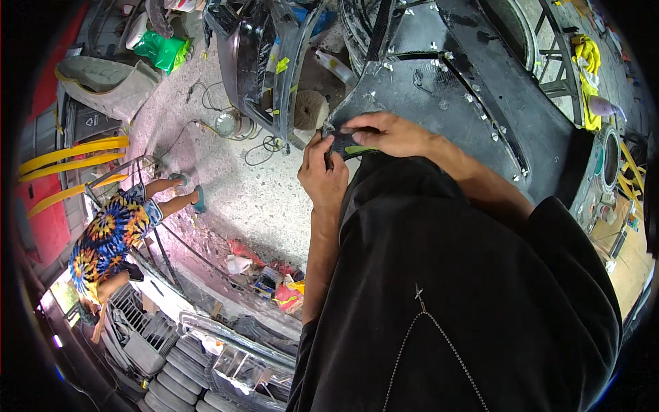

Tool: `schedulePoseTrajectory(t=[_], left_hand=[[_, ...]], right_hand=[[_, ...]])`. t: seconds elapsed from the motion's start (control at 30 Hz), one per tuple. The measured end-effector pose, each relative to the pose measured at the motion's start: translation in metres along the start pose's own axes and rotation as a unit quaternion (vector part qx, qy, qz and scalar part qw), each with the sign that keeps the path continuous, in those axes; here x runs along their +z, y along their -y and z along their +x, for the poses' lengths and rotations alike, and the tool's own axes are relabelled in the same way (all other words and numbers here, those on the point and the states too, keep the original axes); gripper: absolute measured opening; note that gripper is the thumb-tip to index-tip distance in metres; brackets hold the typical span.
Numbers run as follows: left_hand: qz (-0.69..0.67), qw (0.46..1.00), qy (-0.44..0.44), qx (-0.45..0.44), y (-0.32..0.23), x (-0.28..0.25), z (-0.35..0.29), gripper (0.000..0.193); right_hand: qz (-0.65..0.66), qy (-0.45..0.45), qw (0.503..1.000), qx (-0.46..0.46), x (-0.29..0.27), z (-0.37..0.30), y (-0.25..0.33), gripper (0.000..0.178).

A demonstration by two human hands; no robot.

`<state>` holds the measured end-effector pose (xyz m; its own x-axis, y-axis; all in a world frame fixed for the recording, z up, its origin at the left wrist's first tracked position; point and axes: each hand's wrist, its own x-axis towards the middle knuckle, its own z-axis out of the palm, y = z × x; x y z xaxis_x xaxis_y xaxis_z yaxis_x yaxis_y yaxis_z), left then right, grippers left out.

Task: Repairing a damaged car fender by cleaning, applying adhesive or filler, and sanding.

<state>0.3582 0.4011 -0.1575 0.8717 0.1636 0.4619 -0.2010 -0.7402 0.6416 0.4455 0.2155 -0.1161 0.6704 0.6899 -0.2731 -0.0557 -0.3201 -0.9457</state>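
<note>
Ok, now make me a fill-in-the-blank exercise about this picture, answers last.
The bare left hand and bare right hand have fingers at a small black woven-looking piece showing a bright ____ patch.
A silver beaded chain lies over a plain ____ cloth top.
The long flat straps at far left are ____.
Missing words: green; black; yellow.

Black panel point(439, 89) partly hidden under fingers point(375, 122), cut off above, bead chain point(423, 314) (a necklace) cropped below

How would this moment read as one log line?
left hand: at edge of dark panel | right hand: same edge | another person: left of view
</note>
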Motion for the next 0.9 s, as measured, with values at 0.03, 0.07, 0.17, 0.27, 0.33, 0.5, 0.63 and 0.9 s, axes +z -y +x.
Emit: schedulePoseTrajectory(t=[0.03,0.07,0.17,0.27,0.33,0.5,0.63,0.9], left_hand=[[-0.028,0.999,-0.007,-0.032,0.001,0.001,-0.002,0.032],[-0.027,0.999,-0.006,-0.030,0.001,0.002,-0.005,0.032],[-0.074,0.989,-0.004,-0.126,-0.012,0.000,-0.005,0.036],[-0.068,0.990,-0.003,-0.124,-0.016,-0.001,0.001,0.043],[0.000,0.993,0.043,-0.112,-0.014,-0.005,0.000,0.043],[-0.037,0.994,0.005,-0.100,-0.007,0.002,-0.002,0.044],[-0.047,0.996,-0.028,-0.064,-0.006,0.004,0.000,0.045],[-0.013,0.991,0.039,-0.125,-0.014,-0.005,0.000,0.040]], right_hand=[[-0.006,0.023,1.000,-0.008,0.002,0.001,-0.001,0.036],[0.061,0.059,0.996,-0.005,0.001,0.005,-0.001,0.039],[0.006,0.107,0.994,0.023,-0.012,0.018,-0.001,0.037],[-0.007,0.163,0.986,-0.025,-0.024,0.037,-0.002,0.028],[-0.038,0.198,0.978,-0.048,-0.023,0.043,0.002,0.026],[-0.054,0.109,0.984,-0.133,-0.003,0.047,-0.014,0.022],[-0.115,-0.029,0.969,-0.217,0.022,0.034,-0.025,0.018],[-0.098,-0.059,0.974,-0.197,0.027,0.045,-0.033,0.014]])
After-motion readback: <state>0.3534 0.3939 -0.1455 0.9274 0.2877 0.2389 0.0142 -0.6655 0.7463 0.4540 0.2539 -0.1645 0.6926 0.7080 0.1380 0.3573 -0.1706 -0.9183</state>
